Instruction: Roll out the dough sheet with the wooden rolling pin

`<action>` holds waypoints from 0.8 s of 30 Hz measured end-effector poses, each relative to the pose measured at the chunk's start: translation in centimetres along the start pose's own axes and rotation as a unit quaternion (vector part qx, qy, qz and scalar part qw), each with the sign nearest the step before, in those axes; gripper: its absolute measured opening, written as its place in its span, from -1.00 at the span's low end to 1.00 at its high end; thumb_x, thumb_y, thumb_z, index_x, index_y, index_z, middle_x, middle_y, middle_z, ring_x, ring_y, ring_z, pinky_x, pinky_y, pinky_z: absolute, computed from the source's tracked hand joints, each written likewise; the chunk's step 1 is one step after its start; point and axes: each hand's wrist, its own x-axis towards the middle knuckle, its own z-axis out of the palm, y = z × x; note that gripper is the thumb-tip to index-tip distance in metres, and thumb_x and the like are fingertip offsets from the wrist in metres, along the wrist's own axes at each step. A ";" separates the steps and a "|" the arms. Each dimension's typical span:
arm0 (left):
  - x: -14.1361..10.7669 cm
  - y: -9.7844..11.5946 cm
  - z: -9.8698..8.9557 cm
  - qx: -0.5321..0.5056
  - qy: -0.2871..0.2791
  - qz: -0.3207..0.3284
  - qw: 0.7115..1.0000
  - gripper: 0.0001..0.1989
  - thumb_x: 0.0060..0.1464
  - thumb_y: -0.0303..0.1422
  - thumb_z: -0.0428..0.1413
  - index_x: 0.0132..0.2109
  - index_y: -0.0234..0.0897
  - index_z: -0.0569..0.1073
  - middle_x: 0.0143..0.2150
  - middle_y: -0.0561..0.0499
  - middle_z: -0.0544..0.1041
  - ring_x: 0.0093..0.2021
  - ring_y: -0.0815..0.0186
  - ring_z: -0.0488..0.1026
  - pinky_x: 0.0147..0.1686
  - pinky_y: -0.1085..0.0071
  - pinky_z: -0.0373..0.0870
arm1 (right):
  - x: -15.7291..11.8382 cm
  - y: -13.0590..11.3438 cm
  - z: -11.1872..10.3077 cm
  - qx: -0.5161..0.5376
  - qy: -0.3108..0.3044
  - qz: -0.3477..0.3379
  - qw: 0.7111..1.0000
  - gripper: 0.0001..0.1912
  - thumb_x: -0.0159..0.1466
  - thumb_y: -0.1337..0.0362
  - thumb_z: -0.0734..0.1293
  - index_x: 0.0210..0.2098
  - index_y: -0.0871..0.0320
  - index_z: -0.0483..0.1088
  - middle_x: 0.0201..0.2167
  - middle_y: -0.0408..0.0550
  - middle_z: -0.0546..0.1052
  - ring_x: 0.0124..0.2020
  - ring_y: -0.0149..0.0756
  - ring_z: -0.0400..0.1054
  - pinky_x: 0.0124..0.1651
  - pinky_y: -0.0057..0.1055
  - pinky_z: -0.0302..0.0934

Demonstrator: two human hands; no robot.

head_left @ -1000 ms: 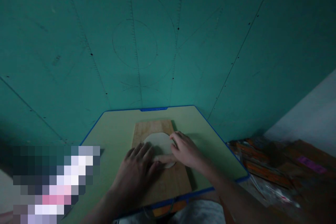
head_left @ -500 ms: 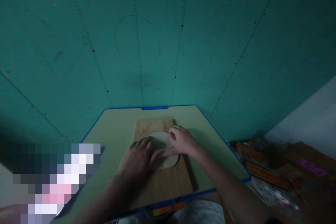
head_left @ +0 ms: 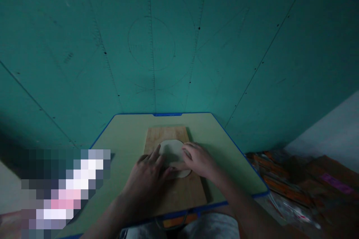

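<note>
A flat round sheet of dough [head_left: 171, 149] lies on a wooden cutting board [head_left: 182, 190]. My left hand [head_left: 147, 171] rests on the dough's left side, fingers apart and its thumb toward the lower middle. At the right edge of the dough, my right hand [head_left: 198, 157] has curled fingers. Under it, a short tan bar that looks like a thin rolling pin [head_left: 179, 165] runs left across the dough to near my left thumb. Dim light and the right hand hide much of this bar.
The board lies on a pale folding table [head_left: 129, 127] with a blue rim. A green wall [head_left: 174, 44] with drawn lines and circles stands behind it. Cardboard boxes [head_left: 328, 175] and clear plastic [head_left: 297, 209] are at the lower right. A pixelated patch covers the left side.
My right hand has moved slightly down and toward me over the dough. My left index finger has lifted and straightened. The view has shifted slightly.
</note>
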 end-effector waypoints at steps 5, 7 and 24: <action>0.4 -0.1 -0.8 0.000 -0.018 -0.024 1.000 -0.65 0.40 -0.20 -0.14 0.00 -0.28 0.46 -0.03 -0.18 0.59 -0.06 0.12 0.57 -0.11 0.20 0.47 | -0.2 -0.1 -0.1 0.017 0.005 -0.012 1.000 -0.84 0.36 0.41 0.23 -0.22 0.16 0.45 -0.15 0.01 0.56 -0.08 -0.26 0.42 -0.01 -0.37 0.21; 0.8 -0.2 -1.0 0.013 -0.028 -0.045 0.999 -0.67 0.39 -0.21 -0.12 -0.01 -0.29 0.45 -0.07 -0.18 0.61 -0.09 0.12 0.58 -0.15 0.22 0.46 | -0.1 0.1 -0.1 0.019 0.008 -0.021 1.000 -0.83 0.36 0.42 0.22 -0.22 0.16 0.45 -0.15 0.01 0.56 -0.07 -0.26 0.41 0.00 -0.36 0.21; 0.7 -0.3 -0.6 -0.016 -0.025 -0.043 0.999 -0.66 0.40 -0.27 -0.17 -0.07 -0.26 0.48 -0.03 -0.17 0.57 -0.03 0.10 0.55 -0.07 0.13 0.46 | -0.7 -0.8 -0.5 -0.066 0.016 -0.001 0.998 -0.79 0.39 0.34 0.19 -0.11 0.16 0.46 -0.04 0.10 0.54 0.02 -0.12 0.39 0.07 -0.23 0.22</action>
